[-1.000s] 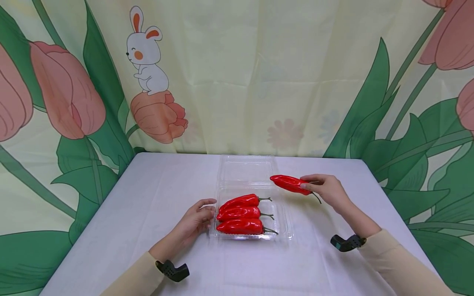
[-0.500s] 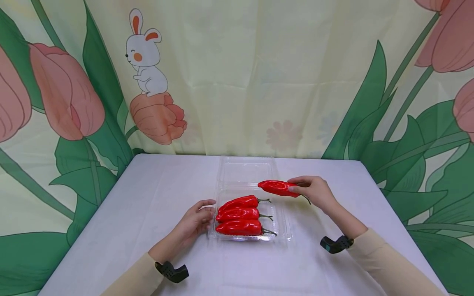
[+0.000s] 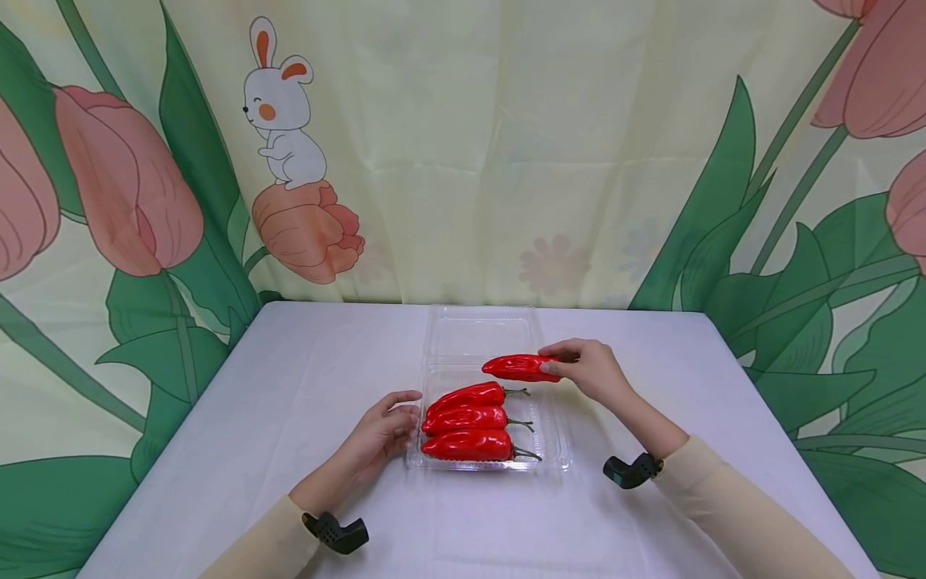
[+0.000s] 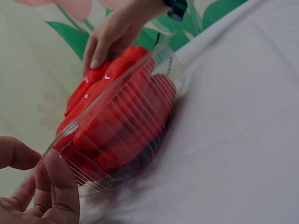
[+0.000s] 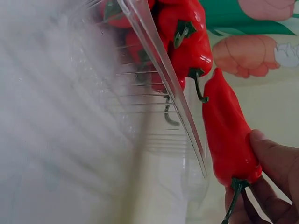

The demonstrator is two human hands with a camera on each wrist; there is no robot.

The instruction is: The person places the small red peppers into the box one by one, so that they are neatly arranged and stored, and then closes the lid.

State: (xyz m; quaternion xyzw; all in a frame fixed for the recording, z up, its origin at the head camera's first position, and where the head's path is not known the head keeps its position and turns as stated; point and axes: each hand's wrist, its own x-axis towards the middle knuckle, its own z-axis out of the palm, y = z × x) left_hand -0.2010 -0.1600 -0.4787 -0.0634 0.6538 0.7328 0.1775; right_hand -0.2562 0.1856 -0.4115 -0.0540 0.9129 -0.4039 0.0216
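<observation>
A clear plastic clamshell container (image 3: 555, 441) lies open at mid-table, with several red peppers (image 3: 466, 445) in its base, green stems to the right. My left hand (image 3: 376, 434) is at the container's left side; in the left wrist view its thumb and fingers (image 4: 60, 179) pinch the rim. Another red pepper (image 3: 515, 367) is in my right hand (image 3: 593, 374), above the far part of the base. The right wrist view shows that hand's thumb and fingers gripping the held pepper (image 5: 229, 135) near its stem end, its tip pointing away from the hand.
The container's lid (image 3: 481, 331) lies folded back towards the far table edge. A white cloth covers the table (image 3: 304, 362). Behind it hangs a curtain (image 3: 448, 161) printed with tulips and a rabbit. Each wrist wears a black device (image 3: 336, 532).
My right hand has carried the held pepper leftwards, from right of the container to above its far part. My left hand has stayed at the left rim.
</observation>
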